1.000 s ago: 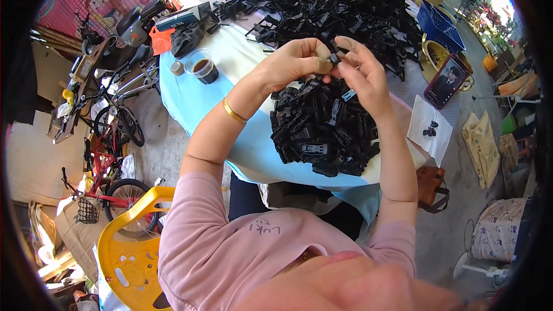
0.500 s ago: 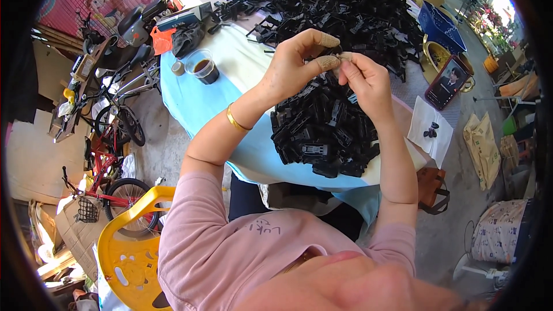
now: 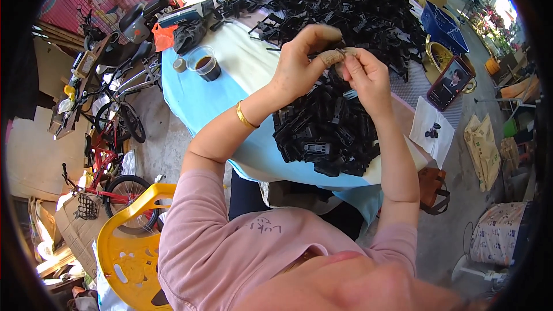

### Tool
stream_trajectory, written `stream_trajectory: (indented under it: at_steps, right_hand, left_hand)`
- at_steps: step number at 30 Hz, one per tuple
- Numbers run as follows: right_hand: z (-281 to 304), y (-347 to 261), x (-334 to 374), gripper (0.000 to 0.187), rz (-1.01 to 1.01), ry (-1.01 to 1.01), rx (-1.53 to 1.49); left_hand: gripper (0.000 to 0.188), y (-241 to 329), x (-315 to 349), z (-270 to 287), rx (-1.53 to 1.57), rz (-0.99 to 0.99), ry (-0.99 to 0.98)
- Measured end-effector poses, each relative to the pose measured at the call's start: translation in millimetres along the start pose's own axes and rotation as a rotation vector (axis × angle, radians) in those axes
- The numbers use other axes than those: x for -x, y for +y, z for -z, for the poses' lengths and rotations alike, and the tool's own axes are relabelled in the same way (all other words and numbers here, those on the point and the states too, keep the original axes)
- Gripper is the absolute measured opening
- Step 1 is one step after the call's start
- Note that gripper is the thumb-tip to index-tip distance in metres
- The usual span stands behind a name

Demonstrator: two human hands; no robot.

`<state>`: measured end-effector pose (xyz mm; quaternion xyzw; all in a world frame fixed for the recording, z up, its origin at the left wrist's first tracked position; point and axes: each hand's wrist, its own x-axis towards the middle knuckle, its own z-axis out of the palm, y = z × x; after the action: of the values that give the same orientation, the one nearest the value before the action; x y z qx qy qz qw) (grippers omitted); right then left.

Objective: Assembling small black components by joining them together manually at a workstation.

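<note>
Over the table, my left hand (image 3: 300,68) and my right hand (image 3: 367,76) meet at their fingertips. Tan tape wraps a left finger and thumb. Both hands are pinched closed at one spot, and what lies between the fingertips is too small and hidden to make out. The left index finger is slightly blurred. Just below the hands sits a near heap of black plastic parts (image 3: 322,132). Beyond them spreads a much larger pile of similar black parts (image 3: 345,6).
A plastic cup of dark drink (image 3: 205,64) stands left on the cloth-covered table (image 3: 199,106), beside a small jar (image 3: 179,65). To the right are a propped phone (image 3: 450,83), a white paper (image 3: 429,141) with dark bits, a gold pot (image 3: 436,56) and a blue bin (image 3: 443,26).
My hands stay together at nearly the same place. The left hand has shifted slightly right, and its index finger has moved. The heaps look the same.
</note>
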<state>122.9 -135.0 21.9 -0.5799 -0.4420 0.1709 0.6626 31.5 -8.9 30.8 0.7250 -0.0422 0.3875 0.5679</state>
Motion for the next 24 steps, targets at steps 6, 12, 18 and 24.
stream_trajectory:
  at_steps: [6, 12, 18, 24]
  right_hand:
    - [8.0, -4.8, -0.4, 0.017, 0.262, 0.148, 0.271]
    - [9.6, -12.7, 1.9, 0.01, 0.305, 0.045, 0.087]
    - [10.0, -5.2, -2.7, 0.016, 0.139, 0.092, 0.109]
    - [12.1, -12.8, -3.3, 0.018, -0.154, -0.031, -0.236]
  left_hand:
    - [0.031, 3.6, -13.4, 16.5, 0.793, 0.389, -0.102]
    - [0.031, 7.2, -8.0, 9.6, 0.631, 0.553, -0.322]
    - [0.041, 12.4, 1.5, -0.2, 0.155, 0.249, -0.353]
    - [0.033, 8.2, -5.5, 7.1, 0.261, 0.266, -0.241]
